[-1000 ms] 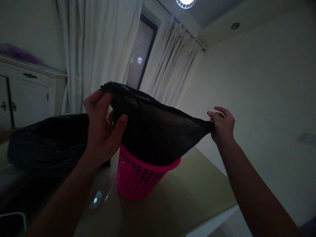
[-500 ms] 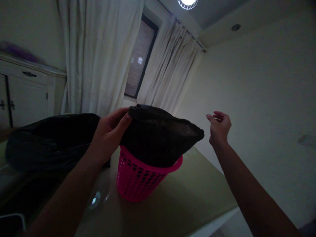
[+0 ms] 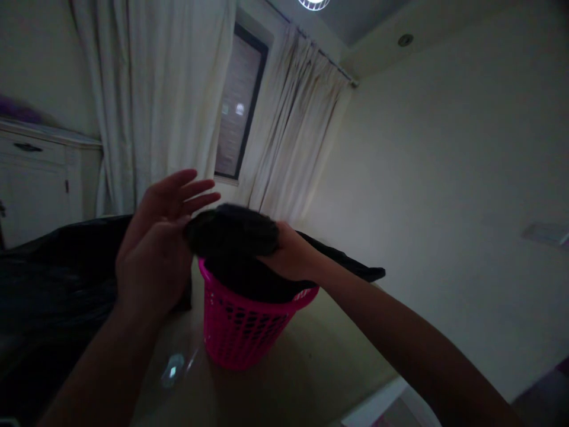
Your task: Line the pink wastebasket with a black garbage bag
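A pink plastic basket with slotted sides stands on the table, with a black plastic bag inside its mouth. The bag's loose rim rises above the basket and trails off to the right. My left hand is at the rim's left end, fingers stretched and spread, its thumb close to the plastic; whether it touches, I cannot tell. Across the basket's top reaches my right hand, its fingers hidden by a blurred dark fold of the bag.
Another large black plastic bag lies at the left. The pale tabletop ends at an edge on the lower right. Behind are a white cabinet, curtains, a window and a bare wall.
My right hand has come from the free space at right to the bag's mouth. My left hand has let go of the rim and spread its fingers. The rim has folded leftward.
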A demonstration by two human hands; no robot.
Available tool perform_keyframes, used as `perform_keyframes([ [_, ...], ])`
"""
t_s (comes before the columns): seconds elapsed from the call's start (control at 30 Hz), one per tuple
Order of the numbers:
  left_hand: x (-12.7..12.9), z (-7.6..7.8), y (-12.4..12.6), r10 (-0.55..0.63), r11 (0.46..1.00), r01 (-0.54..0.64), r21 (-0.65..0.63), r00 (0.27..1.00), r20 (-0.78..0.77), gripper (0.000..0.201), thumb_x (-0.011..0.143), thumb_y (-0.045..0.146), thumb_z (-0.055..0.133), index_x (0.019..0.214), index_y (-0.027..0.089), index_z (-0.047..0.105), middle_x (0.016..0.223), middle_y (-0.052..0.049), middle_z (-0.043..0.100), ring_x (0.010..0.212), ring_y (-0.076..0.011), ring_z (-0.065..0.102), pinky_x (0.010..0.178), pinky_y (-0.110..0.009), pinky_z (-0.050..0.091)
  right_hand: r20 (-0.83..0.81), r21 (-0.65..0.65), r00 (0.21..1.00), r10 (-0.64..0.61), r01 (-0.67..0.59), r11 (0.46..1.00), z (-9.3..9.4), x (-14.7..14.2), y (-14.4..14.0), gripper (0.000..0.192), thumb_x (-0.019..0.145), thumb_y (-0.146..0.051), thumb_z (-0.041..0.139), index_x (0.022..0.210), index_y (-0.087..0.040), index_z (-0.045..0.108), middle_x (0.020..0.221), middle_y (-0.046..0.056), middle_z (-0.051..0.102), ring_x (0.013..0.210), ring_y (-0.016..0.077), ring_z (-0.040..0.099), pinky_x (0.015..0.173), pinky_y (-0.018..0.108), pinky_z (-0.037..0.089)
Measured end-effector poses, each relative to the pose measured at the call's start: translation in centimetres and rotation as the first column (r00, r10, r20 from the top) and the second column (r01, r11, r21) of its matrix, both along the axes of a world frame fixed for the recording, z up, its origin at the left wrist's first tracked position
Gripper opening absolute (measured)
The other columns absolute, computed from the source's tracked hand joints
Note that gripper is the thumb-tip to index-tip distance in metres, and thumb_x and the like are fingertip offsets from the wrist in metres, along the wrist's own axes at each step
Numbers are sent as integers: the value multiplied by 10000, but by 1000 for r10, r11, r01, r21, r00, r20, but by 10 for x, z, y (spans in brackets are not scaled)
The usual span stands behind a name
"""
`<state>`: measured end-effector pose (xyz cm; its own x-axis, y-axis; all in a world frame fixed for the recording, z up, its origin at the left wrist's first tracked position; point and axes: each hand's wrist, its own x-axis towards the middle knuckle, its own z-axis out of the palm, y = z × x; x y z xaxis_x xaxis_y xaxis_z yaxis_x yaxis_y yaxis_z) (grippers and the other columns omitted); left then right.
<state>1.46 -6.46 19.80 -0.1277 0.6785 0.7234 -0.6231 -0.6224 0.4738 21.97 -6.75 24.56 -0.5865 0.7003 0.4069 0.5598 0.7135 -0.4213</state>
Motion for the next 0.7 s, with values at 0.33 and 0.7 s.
perform_keyframes([
  [0.33, 19, -7, -10, -249, 961, 192, -202, 917, -312, 326, 925, 462, 812, 1134, 212, 819, 1305, -92, 802, 1262, -322, 734, 1060, -377, 625, 189, -74, 972, 141, -129, 989, 13, 3, -15, 389, 951, -425, 768, 1254, -189, 712, 1269, 84, 732, 1147, 245, 687, 1035, 378, 551],
  [0.7, 22, -5, 15, -61, 942, 41, -333, 997, -51, 42, 918, 237, 672, 891, 217, 697, 588, 86, 352, 498, -86, 305, 556, -228, 427, 383, 177, 669, -636, 623, 762, 69, 145, -29, 89, 765, -156, 693, 688, -199, 707, 618, 18, 618, 604, 153, 510, 642, 316, 400],
])
